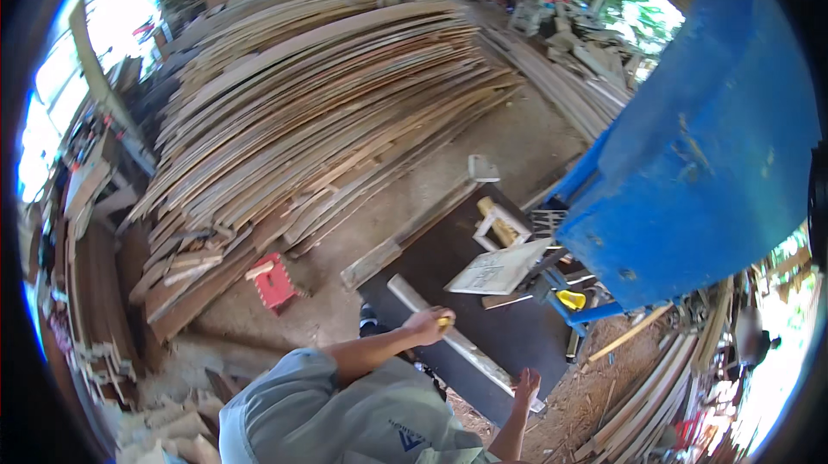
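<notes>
A long, narrow pale board lies slantwise over a dark tabletop in front of me. My left hand is closed around a small yellow object just above the board's middle; its kind is too small to tell. Over the board's near right end, my right hand is closed with its fingers drawn together. What sits in those fingers, if anything, I cannot make out.
Long stacked planks cover the floor at the far left. A red stool stands left of the table. On the table's right are a white panel and a pale wooden frame. A large blue machine cover rises beyond.
</notes>
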A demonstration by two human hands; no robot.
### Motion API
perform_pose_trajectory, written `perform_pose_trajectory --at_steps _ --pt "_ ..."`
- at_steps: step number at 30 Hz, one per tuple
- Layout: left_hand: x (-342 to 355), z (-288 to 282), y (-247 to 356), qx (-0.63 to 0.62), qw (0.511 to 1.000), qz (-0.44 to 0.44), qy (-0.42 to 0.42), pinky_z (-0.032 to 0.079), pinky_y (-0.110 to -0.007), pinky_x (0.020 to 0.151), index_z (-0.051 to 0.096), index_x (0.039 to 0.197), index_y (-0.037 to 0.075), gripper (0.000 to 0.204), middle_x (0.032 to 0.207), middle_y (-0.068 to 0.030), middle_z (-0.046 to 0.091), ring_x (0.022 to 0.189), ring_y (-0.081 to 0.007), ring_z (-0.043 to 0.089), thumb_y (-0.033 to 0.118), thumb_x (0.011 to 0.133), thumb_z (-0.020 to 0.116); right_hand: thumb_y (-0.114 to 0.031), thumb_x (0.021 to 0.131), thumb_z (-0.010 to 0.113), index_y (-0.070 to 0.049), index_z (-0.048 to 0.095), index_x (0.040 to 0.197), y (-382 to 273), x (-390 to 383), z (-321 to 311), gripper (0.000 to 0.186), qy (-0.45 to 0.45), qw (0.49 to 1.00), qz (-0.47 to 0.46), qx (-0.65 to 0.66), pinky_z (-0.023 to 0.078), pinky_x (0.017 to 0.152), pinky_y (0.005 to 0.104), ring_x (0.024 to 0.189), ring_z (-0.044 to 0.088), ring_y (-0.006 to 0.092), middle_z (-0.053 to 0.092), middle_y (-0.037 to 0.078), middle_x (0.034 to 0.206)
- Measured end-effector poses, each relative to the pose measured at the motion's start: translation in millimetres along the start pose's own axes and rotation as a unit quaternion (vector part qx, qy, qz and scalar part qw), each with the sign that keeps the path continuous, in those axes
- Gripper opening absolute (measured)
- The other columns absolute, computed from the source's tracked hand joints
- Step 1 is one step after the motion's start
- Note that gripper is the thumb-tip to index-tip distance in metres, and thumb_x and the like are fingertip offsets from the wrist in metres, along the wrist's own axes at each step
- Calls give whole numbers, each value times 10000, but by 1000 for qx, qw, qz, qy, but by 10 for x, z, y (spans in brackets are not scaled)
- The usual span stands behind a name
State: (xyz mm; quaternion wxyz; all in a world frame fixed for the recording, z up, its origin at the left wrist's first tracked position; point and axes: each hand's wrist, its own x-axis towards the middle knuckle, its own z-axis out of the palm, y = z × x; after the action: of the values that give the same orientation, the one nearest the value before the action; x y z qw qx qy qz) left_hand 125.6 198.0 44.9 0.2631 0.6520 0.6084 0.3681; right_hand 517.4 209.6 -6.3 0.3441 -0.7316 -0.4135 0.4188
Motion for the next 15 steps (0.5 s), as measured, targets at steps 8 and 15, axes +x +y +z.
perform_pose_trajectory --at_steps 8,15 --pt "125 -571 -352 118 989 -85 39 537 -486 686 588 1071 164 197 980 -129 618 875 -373 653 216 881 576 -533 960 526 -168 392 1431 293 302 -114 610 -29 999 -23 31 407 313 271 444 600 215 652 178 1016" --pt "182 -1035 -431 146 960 -212 112 538 -480 773 624 1122 159 299 1045 -136 601 941 -367 645 147 824 608 -540 946 551 1 539 1265 573 351 -67 628 19 999 -21 38 385 334 250 439 570 193 660 194 976"
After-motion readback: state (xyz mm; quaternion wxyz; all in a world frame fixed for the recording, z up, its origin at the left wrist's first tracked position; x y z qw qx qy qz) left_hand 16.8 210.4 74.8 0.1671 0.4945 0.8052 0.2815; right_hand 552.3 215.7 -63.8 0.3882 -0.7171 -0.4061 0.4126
